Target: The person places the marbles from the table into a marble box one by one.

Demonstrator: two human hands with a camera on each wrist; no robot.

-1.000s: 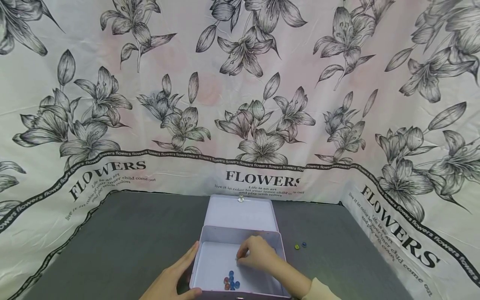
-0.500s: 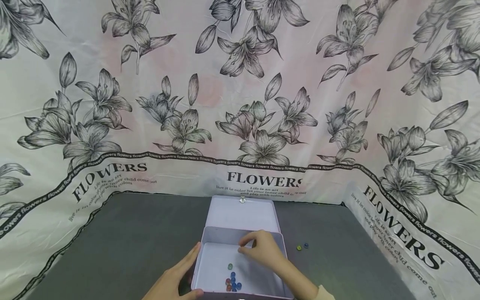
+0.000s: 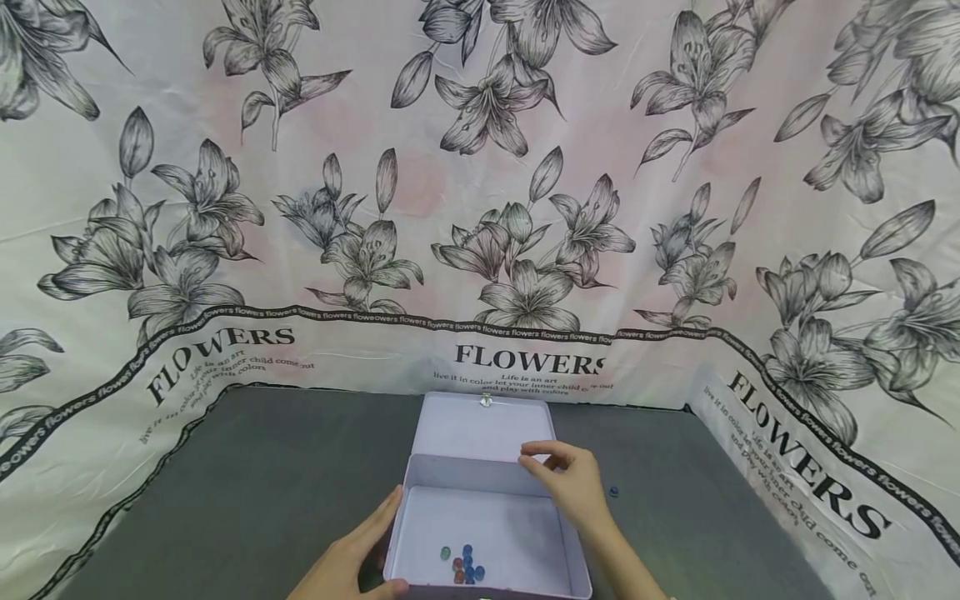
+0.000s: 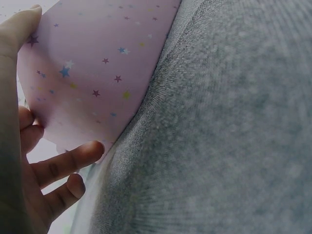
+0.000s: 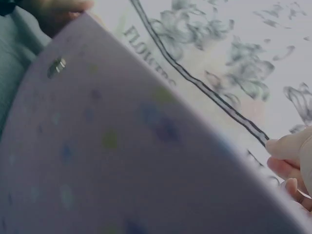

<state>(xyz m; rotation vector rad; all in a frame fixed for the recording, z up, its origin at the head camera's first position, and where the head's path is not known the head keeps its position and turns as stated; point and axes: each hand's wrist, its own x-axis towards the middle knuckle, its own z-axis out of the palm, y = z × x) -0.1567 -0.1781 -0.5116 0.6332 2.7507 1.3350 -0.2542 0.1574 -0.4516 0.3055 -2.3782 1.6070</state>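
Observation:
A pale tin box (image 3: 491, 492) stands with its lid (image 3: 483, 425) folded back, its outer wall pink with stars in the left wrist view. My left hand (image 3: 352, 542) holds the box's left side, thumb on the front corner and fingers along the wall. Inside, near the front, lie several blue marbles (image 3: 469, 560), red marbles (image 3: 458, 570) and a green marble (image 3: 446, 552). Over the box's back right corner hovers my right hand (image 3: 573, 483), thumb and index tips close together. No thing shows between them.
On the grey table (image 3: 300, 467), right of the box, sits a blue marble (image 3: 613, 492). A flower-printed cloth (image 3: 480, 250) closes off the back and both sides.
My right hand has let go of the green marble, which has rolled left and forward, and has moved up and right. The yellow-green marble on the table no longer shows. My left hand stays.

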